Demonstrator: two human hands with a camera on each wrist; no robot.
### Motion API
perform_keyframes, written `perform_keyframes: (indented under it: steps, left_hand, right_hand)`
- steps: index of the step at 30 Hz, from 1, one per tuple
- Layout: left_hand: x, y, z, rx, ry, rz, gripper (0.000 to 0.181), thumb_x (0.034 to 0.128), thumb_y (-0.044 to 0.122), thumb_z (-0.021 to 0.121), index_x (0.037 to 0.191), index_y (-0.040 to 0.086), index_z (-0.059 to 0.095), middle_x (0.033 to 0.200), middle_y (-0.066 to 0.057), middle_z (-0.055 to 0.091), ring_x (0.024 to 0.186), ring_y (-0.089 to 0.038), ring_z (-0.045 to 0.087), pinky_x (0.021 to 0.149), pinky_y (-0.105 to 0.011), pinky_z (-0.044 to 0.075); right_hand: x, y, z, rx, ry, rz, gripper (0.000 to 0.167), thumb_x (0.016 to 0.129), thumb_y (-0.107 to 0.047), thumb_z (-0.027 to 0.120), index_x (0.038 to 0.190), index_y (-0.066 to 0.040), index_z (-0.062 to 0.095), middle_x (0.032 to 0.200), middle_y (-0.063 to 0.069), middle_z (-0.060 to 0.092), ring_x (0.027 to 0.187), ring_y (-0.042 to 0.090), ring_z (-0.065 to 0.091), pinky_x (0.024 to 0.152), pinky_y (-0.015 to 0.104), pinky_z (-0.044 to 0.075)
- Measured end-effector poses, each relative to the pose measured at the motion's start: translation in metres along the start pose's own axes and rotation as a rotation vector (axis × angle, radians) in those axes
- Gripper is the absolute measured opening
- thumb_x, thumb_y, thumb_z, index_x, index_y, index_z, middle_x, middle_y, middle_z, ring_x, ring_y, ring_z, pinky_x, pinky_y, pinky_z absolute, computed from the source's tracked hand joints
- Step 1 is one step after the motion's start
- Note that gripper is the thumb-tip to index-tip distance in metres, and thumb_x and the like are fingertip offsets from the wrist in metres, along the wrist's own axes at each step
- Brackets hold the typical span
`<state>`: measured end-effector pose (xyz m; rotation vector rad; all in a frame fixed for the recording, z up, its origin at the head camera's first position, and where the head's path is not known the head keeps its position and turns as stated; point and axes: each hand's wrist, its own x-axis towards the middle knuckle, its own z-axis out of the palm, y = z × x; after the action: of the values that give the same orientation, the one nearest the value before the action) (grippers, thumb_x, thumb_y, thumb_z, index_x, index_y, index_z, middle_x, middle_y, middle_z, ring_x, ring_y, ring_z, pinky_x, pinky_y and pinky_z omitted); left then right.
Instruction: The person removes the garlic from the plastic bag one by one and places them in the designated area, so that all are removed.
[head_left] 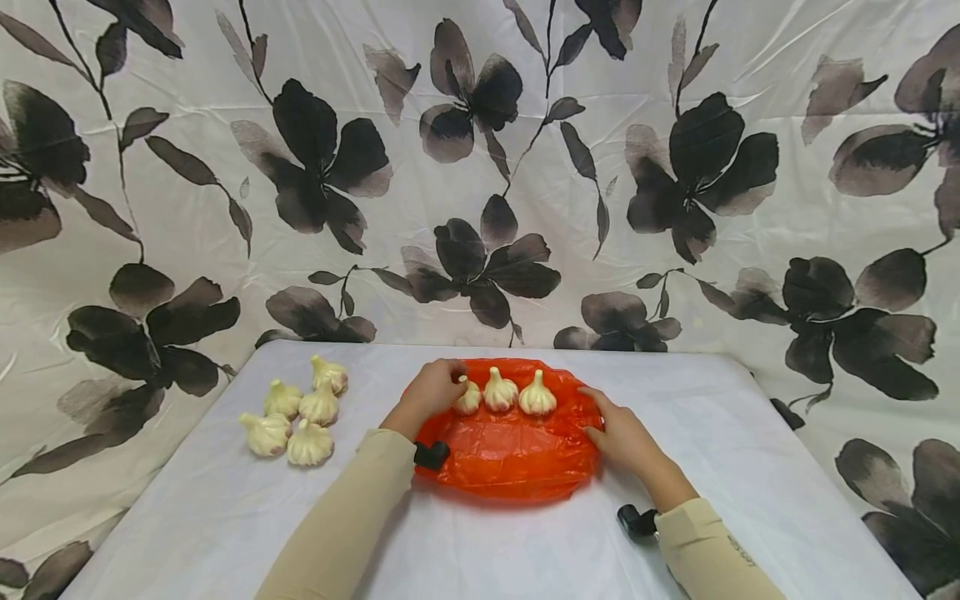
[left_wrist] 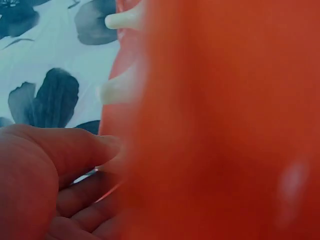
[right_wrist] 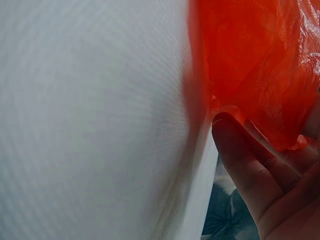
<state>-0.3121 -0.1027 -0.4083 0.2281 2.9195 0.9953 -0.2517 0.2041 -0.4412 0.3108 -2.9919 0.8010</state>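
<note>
A red plastic bag (head_left: 510,458) lies spread at the middle of the table, with three pale garlic bulbs in a row along its far part. My left hand (head_left: 432,387) is at the bag's far left, its thumb and fingers around the leftmost garlic bulb (head_left: 468,398); blurred red plastic hides most of that contact in the left wrist view. The middle bulb (head_left: 500,392) and right bulb (head_left: 537,396) stand stem up. On the right side, my right hand (head_left: 626,433) holds the bag's edge between thumb and fingers, as the right wrist view shows.
To the left on the white-covered table (head_left: 510,550) sits a group of several garlic bulbs (head_left: 309,443). A floral cloth (head_left: 570,208) hangs behind the table's far edge. Black wrist cameras (head_left: 637,522) are strapped at both cuffs.
</note>
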Motion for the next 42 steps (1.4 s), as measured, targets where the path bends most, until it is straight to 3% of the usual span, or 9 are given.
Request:
perform_keyframes:
  steps: [10, 16, 22, 30, 42]
  left_hand:
    - [-0.001, -0.003, 0.004, 0.003, 0.053, 0.052, 0.021, 0.0923, 0.013, 0.061, 0.11, 0.006, 0.071, 0.103, -0.008, 0.07, 0.093, -0.023, 0.062, 0.092, -0.039, 0.053]
    - [-0.003, -0.005, 0.004, -0.011, 0.07, 0.046, 0.022, 0.093, 0.014, 0.061, 0.111, 0.009, 0.071, 0.105, -0.007, 0.07, 0.095, -0.023, 0.062, 0.093, -0.04, 0.053]
    - [-0.006, -0.007, 0.003, -0.039, 0.114, 0.081, 0.022, 0.0931, 0.011, 0.06, 0.111, 0.007, 0.071, 0.108, -0.008, 0.07, 0.098, -0.024, 0.062, 0.094, -0.039, 0.053]
    - [-0.011, -0.004, -0.007, -0.061, 0.162, 0.121, 0.021, 0.0926, 0.011, 0.06, 0.11, 0.007, 0.071, 0.101, -0.007, 0.071, 0.089, -0.022, 0.061, 0.089, -0.038, 0.054]
    - [-0.021, 0.003, -0.032, -0.091, 0.139, 0.103, 0.024, 0.0942, 0.012, 0.059, 0.116, 0.007, 0.069, 0.11, -0.008, 0.07, 0.098, -0.024, 0.062, 0.091, -0.04, 0.054]
  right_hand:
    - [0.0, 0.001, 0.002, -0.001, 0.002, 0.005, 0.063, 0.089, -0.013, 0.067, 0.145, -0.016, 0.039, 0.12, 0.022, 0.064, 0.101, 0.037, 0.063, 0.095, 0.057, 0.049]
    - [0.0, 0.001, 0.002, -0.004, -0.008, 0.014, 0.063, 0.089, -0.013, 0.067, 0.145, -0.017, 0.039, 0.122, 0.022, 0.063, 0.104, 0.038, 0.063, 0.095, 0.058, 0.048]
    - [-0.001, 0.0, 0.001, -0.007, -0.003, 0.006, 0.063, 0.089, -0.013, 0.068, 0.145, -0.015, 0.039, 0.119, 0.022, 0.064, 0.101, 0.037, 0.063, 0.095, 0.057, 0.049]
    - [-0.001, -0.002, -0.001, -0.012, -0.004, -0.001, 0.063, 0.089, -0.013, 0.067, 0.145, -0.015, 0.039, 0.117, 0.022, 0.065, 0.101, 0.038, 0.063, 0.094, 0.058, 0.049]
    - [-0.001, 0.0, -0.001, -0.007, -0.012, 0.019, 0.063, 0.09, -0.014, 0.067, 0.146, -0.016, 0.038, 0.122, 0.023, 0.063, 0.106, 0.041, 0.061, 0.096, 0.06, 0.047]
